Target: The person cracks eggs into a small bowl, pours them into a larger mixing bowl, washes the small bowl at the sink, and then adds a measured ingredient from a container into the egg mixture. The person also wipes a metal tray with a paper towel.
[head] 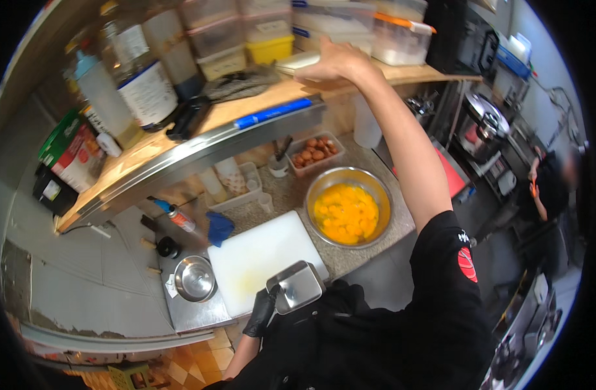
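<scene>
My left hand [262, 312], in a black glove, grips the rim of a rectangular stainless steel pan [300, 287] at the near edge of the white cutting board [264, 243]. My bare right hand [339, 61] is raised over the wooden shelf [390, 73], fingers spread, beside a pale flat item [298, 62]. Its fingertips are blurred, and whether they touch that item is unclear. Below my right forearm, a large steel bowl [386, 207] holds many cracked eggs [346, 212] with yolks showing.
Brown eggs or eggshells [315, 152] fill a plastic tub behind the bowl. A small steel bowl [195, 279] and blue cloth [220, 228] flank the board. Bottles [147, 92] and lidded containers [268, 48] crowd the shelf; a blue marker [272, 113] lies along its edge. Another person [546, 185] stands at right.
</scene>
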Demonstrator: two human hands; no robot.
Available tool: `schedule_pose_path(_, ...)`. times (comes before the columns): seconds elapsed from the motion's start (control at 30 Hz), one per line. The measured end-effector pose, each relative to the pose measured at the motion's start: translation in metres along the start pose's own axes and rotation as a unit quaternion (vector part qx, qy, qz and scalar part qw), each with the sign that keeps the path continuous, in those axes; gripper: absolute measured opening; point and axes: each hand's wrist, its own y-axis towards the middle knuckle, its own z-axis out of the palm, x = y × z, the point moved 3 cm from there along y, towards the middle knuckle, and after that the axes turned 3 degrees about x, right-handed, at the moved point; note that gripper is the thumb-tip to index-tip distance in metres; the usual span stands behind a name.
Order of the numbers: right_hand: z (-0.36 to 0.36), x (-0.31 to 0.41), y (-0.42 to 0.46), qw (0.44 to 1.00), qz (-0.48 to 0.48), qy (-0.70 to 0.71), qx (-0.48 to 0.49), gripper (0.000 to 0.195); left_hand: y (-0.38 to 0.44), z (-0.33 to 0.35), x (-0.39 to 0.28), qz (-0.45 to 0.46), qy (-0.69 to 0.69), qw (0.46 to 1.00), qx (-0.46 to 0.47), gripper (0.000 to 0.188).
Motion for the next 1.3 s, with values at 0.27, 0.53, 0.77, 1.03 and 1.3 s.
schedule_pose_path(0.27,-0.048,-0.107,-0.132,0.982,-0.093,0.027,-0.163,0.092,0.036,0.018,0.023,-0.029,0.035,0.999,-0.003,0.046)
schedule_pose_path(0.53,0.148,-0.357,-0.267,0.966,0.148,0.199,-0.074,0.088,0.080,0.056,0.020,0.010,0.096,0.995,0.013,0.045)
schedule_pose_path(0.77,0.324,-0.372,-0.325,0.968,0.218,0.106,-0.059,0.101,0.143,0.124,0.044,-0.123,-0.287,0.950,-0.005,0.042)
schedule_pose_path(1.03,0.360,-0.373,-0.291,0.977,0.146,0.154,-0.032,0.096,0.177,0.179,0.011,0.033,-0.323,0.945,-0.031,0.049)
schedule_pose_path(1.3,0.362,-0.399,-0.251,0.975,0.136,0.165,0.056,0.098,0.166,0.181,0.053,-0.020,-0.315,0.927,-0.203,0.052)
